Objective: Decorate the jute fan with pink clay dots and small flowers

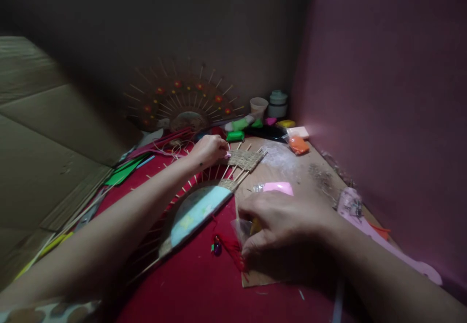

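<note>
My left hand (209, 150) reaches to the far side of a half-round fan with thin stick ribs. Its fingers are pinched on a small pink piece (227, 154), beside the woven straw band (245, 159). The fan's pale blue panel (199, 213) lies nearer, on red cloth. My right hand (280, 218) is low over the board, its fingers curled round a clear plastic packet (241, 229) with something yellow in it. Just beyond that hand lies a pink packet (279, 187). To its left are a red tassel (233, 252) and a dark bead (217, 246).
A finished-looking fan with red flowers (188, 89) leans at the back wall. Near it stand a cup (259, 104) and a lidded jar (278, 103). Green (235, 136) and orange packets (298, 145) lie behind the board. Cardboard (54, 133) rises on the left, a pink wall (383, 94) on the right.
</note>
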